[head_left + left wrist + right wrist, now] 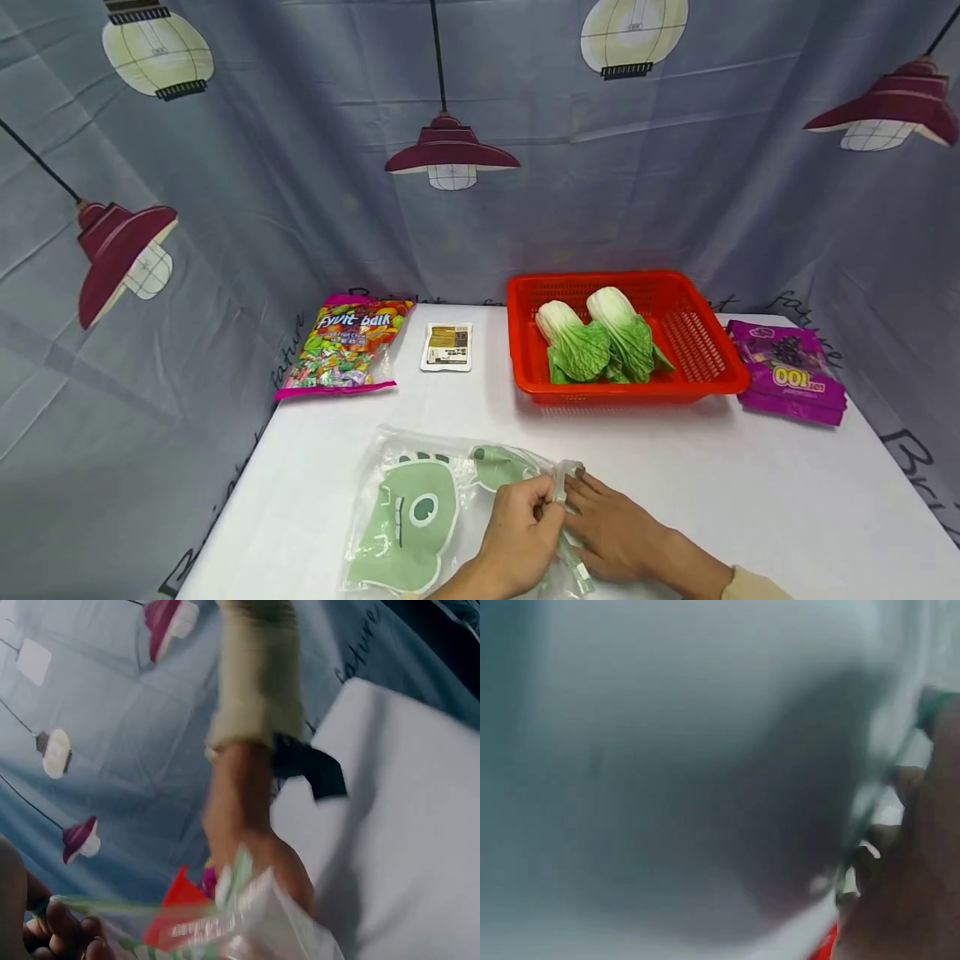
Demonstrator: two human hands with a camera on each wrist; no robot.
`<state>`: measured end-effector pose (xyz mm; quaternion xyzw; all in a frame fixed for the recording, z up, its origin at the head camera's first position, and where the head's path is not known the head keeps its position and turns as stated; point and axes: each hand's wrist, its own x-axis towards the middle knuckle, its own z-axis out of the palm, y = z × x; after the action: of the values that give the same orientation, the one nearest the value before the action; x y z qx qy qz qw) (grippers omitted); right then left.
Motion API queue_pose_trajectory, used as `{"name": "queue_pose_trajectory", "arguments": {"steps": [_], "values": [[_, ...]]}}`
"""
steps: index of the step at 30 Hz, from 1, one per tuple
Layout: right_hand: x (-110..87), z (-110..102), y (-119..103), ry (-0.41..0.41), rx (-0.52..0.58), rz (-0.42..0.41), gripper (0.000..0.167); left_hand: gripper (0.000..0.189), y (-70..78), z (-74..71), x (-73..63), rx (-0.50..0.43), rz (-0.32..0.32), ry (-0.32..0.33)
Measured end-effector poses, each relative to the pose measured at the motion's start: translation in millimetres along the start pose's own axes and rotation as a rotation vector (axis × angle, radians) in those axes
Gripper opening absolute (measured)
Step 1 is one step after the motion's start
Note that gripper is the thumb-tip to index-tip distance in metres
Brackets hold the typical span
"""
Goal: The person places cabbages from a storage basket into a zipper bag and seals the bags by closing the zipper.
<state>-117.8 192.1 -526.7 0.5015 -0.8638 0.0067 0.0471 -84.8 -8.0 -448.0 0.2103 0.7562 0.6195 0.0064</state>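
Observation:
A clear plastic zip bag [412,525] with a green cartoon monster print lies flat at the front of the white table. My left hand [517,537] pinches the bag's right edge near its zip strip, fingers curled; in the left wrist view those fingers [67,930] hold one end of the stretched green strip. My right hand [618,525] lies palm down against the same edge, its fingers extended and spread along the film. Blurred film fills most of the right wrist view, with the right hand's fingers [877,847] along its edge.
A red plastic basket [708,387] with two napa cabbages [600,333] stands at the back right. Right of it is a purple grape snack pack [791,375]. Towards the back left lie a colourful candy bag [345,346] and a small white packet [447,347]. A grey printed curtain [525,225] surrounds the table.

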Motion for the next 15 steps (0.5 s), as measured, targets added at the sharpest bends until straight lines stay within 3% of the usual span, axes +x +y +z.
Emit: {"name": "queue_pose_trajectory", "arguments": {"steps": [5, 6, 11, 15], "values": [[12.9, -6.4, 0.7, 0.079, 0.142, -0.028, 0.043, 0.027, -3.7, -3.3, 4.8, 0.012, -0.005, 0.031], [14.6, -6.8, 0.1, 0.070, 0.157, -0.030, 0.034, 0.027, -3.3, -4.3, 5.2, -0.008, -0.003, 0.041], [19.7, -3.3, -0.1, -0.014, 0.051, -0.059, 0.037, 0.029, 0.5, -12.2, 2.7, -0.084, 0.051, 0.091], [27.0, -0.7, 3.5, 0.043, -0.015, -0.121, 0.029, 0.029, -0.8, -17.6, 0.9, -0.092, 0.037, 0.139]]}}
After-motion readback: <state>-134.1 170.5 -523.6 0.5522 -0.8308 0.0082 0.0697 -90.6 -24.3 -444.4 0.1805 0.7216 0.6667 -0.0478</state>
